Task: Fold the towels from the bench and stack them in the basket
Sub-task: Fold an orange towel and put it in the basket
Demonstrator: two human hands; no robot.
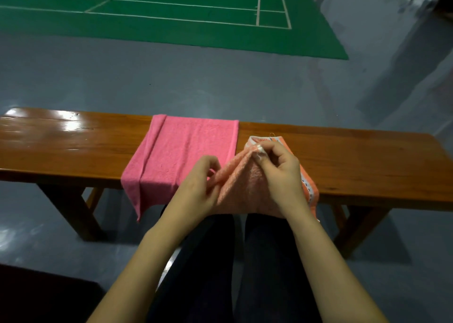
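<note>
A wooden bench point(343, 156) runs across the middle of the frame on a grey floor point(196, 77). A green court mat point(171, 11) with white lines fills the upper left.

A pink towel point(181, 156) lies spread over the bench at centre. Its near edge hangs over the bench front at lower left of the towel, and a narrow fold runs along its left side.

An orange towel point(247, 187) with a white patterned border lies just right of the pink towel, touching or slightly overlapping its right edge. Its far corner rests on the bench; its near part hangs over the front edge toward the person's dark-clad legs point(269, 261).

The left hand point(198, 190) sits at centre frame, fingers curled, pinching the left edge of the orange towel. The right hand point(279, 173) sits just right of it, fingers curled, pinching a raised ridge of the same towel near its upper corner. Between the two hands the cloth is lifted into a crease.

A dark object point(36, 295) occupies the lower left corner; it cannot be identified.
</note>
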